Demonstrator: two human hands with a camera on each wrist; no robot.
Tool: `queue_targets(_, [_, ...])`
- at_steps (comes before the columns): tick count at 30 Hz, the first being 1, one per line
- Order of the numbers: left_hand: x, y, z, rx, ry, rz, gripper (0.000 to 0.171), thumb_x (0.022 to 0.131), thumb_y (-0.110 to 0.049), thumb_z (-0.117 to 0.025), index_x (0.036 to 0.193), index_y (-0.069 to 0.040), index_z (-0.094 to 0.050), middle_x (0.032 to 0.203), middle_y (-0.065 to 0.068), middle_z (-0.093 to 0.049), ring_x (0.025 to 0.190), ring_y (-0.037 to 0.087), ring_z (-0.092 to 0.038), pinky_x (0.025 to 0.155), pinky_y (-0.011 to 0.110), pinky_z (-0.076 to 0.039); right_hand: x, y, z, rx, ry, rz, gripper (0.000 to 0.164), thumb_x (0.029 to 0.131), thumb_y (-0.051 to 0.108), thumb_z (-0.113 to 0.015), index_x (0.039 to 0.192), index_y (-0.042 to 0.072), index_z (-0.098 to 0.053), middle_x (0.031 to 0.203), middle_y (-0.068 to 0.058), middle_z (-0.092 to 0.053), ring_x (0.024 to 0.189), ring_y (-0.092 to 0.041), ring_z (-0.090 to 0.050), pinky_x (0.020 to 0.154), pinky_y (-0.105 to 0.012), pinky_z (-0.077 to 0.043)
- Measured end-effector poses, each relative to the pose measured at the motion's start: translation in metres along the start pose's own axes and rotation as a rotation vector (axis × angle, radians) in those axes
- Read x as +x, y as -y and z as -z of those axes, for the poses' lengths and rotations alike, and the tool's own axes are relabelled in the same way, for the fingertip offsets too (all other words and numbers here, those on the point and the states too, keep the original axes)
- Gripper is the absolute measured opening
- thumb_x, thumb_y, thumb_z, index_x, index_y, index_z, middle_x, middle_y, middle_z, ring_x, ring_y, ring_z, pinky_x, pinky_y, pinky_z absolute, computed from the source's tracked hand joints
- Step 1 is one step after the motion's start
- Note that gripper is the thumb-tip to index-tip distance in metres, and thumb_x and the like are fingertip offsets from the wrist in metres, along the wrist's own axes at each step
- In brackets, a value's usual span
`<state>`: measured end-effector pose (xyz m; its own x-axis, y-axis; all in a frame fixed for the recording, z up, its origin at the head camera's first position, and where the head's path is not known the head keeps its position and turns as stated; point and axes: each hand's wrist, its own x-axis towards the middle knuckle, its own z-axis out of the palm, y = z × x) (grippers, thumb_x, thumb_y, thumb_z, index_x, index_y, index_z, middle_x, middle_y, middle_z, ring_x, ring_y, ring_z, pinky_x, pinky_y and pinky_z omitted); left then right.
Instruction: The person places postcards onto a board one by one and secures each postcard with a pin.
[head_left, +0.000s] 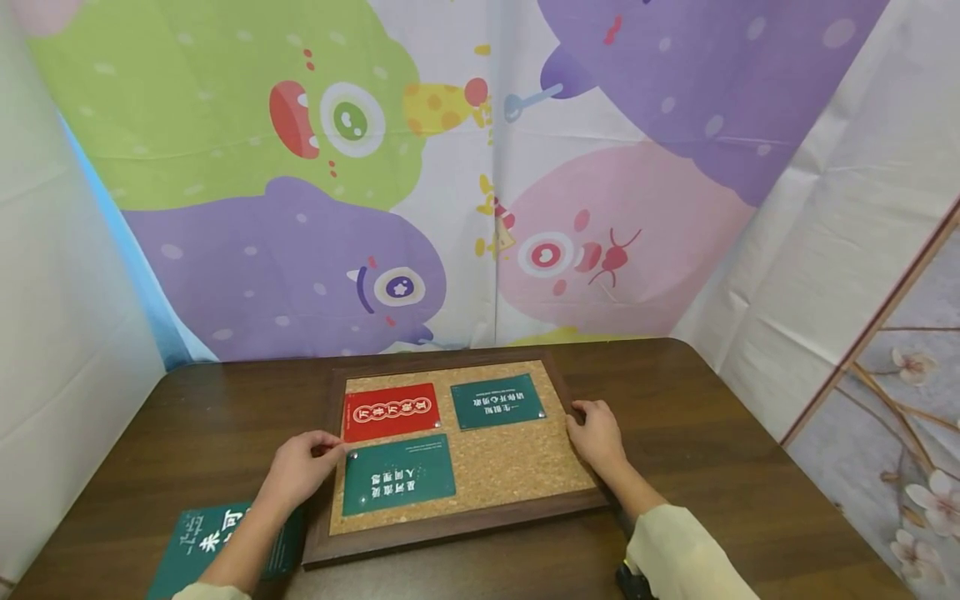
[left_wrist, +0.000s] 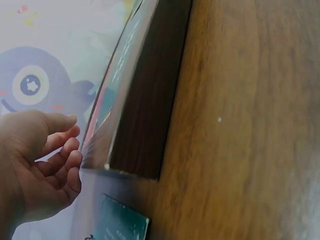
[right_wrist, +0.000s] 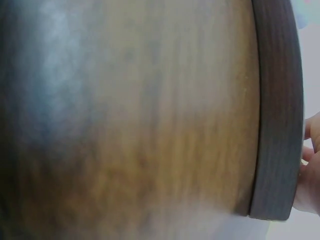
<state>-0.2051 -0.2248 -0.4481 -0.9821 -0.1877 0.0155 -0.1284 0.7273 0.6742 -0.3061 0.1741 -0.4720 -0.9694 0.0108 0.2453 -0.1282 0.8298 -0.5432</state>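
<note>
A cork board (head_left: 517,467) in a dark wooden frame (head_left: 450,533) lies on the table, with a red card (head_left: 392,412) and two green cards pinned to it. My left hand (head_left: 296,471) is at the board's left edge, fingertips by the corner of the lower green card (head_left: 399,475), near a small clear pin (head_left: 352,455). In the left wrist view its fingers are loosely bent, with nothing visible between them. My right hand (head_left: 596,435) rests on the frame's right side. The other green card (head_left: 498,401) is at the upper right of the cork.
Another green printed item (head_left: 187,542) lies on the brown table (head_left: 675,400), partly under my left forearm. A black and yellow object (head_left: 630,575) sits by my right sleeve. Behind the table hangs a cartoon-printed curtain (head_left: 465,250).
</note>
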Motion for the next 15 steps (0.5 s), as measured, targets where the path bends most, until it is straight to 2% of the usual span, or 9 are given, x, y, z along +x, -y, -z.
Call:
queue_targets(5, [-0.003, 0.003, 0.007, 0.000, -0.015, -0.014, 0.028, 0.082, -0.030, -0.059, 0.093, -0.005, -0.063, 0.083, 0.007, -0.060, 0.071, 0.017, -0.048, 0.055, 0.024, -0.039, 0.001, 0.001, 0.001, -0.006, 0.016, -0.003, 0.033, 0.081, 0.017, -0.058, 0.108, -0.002, -0.060, 0.102, -0.019, -0.056, 0.098, -0.033, -0.053, 0.085, -0.044, -0.043])
queue_targets(12, [-0.008, 0.009, 0.016, 0.014, -0.005, 0.022, 0.035, 0.083, -0.036, -0.057, 0.095, -0.005, -0.062, 0.082, 0.006, -0.060, 0.070, 0.017, -0.048, 0.054, 0.024, -0.040, 0.002, 0.002, 0.004, -0.014, 0.055, 0.000, 0.034, 0.082, 0.017, -0.057, 0.110, -0.004, -0.058, 0.103, -0.021, -0.056, 0.098, -0.034, -0.053, 0.085, -0.046, -0.042])
queue_targets(15, [-0.011, 0.012, 0.021, 0.028, -0.006, 0.017, 0.035, 0.083, -0.037, -0.057, 0.096, -0.004, -0.062, 0.084, 0.006, -0.061, 0.072, 0.017, -0.049, 0.055, 0.024, -0.040, 0.002, 0.001, 0.004, -0.010, 0.062, -0.003, 0.035, 0.082, 0.017, -0.057, 0.110, -0.004, -0.058, 0.103, -0.021, -0.056, 0.097, -0.034, -0.053, 0.084, -0.046, -0.042])
